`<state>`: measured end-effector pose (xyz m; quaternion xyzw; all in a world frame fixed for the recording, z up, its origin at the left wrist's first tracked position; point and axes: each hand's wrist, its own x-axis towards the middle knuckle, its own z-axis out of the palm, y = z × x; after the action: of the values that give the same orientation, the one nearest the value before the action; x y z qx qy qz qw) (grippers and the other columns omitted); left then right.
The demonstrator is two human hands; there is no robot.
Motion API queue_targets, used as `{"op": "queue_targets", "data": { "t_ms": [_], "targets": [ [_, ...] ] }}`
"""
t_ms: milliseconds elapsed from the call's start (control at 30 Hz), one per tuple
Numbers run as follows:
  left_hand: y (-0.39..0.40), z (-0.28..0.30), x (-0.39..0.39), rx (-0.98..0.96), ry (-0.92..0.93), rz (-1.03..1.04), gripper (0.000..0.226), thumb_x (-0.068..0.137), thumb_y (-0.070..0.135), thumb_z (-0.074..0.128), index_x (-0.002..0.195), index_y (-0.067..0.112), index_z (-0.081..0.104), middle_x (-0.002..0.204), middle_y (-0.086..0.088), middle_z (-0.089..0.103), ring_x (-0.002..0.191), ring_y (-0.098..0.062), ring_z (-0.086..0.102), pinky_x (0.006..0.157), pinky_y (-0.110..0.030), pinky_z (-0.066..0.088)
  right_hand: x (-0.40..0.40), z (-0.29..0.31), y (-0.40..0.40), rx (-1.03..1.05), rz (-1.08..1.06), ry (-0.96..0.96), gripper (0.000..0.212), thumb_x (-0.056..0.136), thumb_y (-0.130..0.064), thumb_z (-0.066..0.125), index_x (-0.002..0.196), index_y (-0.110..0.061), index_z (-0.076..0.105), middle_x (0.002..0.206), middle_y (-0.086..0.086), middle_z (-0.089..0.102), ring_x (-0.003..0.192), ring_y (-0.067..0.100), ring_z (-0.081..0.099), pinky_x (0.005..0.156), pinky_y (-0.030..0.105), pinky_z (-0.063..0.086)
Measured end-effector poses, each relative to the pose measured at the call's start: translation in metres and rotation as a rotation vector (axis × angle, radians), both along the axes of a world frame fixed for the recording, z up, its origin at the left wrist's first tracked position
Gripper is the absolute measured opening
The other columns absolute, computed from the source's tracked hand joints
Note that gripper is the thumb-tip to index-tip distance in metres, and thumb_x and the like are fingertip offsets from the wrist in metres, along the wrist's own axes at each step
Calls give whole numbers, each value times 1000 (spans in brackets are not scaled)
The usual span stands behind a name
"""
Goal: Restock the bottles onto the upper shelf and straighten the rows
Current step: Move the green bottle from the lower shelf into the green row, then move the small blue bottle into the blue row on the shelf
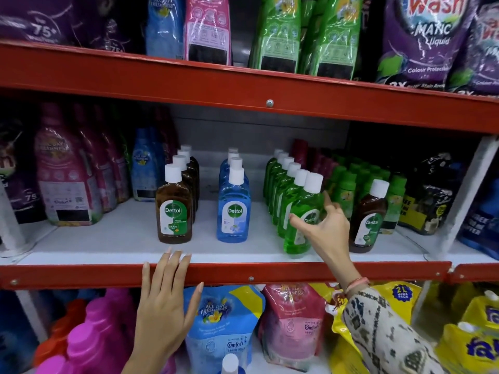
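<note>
Head cam: right hand (328, 229) fingers spread, touching green bottle (301, 225) w/ white cap; left hand (164, 300) open, empty.

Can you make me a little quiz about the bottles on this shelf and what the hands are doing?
1. True or false: the right hand is at the front green bottle.
2. Which colour is the lone bottle standing right of the green row? A blue, B brown, C pink.
3. Fill in: the left hand rests against the red shelf ____.

Key: 1 true; 2 B; 3 edge.
</note>
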<state>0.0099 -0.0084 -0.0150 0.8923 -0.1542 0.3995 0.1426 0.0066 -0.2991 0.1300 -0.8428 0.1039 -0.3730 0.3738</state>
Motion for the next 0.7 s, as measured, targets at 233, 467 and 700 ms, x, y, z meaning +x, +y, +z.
{"op": "queue_targets", "data": {
  "t_ms": [233,467,700],
  "targets": [
    [-2,0,0,-1,-31,2,61,97,45,40,143,6,49,145,-16,55,142,-31,40,129,-45,5,6,-11,-3,10,2,68,107,58,-56,70,147,-8,35,128,21,56,124,35,51,101,41,45],
    [-3,0,-1,-17,-43,8,61,97,45,40,141,5,51,143,-17,55,142,-34,41,128,-47,6,4,-30,-4,48,52,61,102,76,-47,75,152,-7,20,147,15,39,139,27,31,105,25,24],
    [-4,-1,0,-29,-72,21,58,98,43,42,139,3,53,142,-19,55,141,-36,42,126,-53,12,-43,-78,46,9,-47,-320,66,82,-31,69,141,-19,42,130,-5,38,118,7,31,99,14,26]
  ]
}}
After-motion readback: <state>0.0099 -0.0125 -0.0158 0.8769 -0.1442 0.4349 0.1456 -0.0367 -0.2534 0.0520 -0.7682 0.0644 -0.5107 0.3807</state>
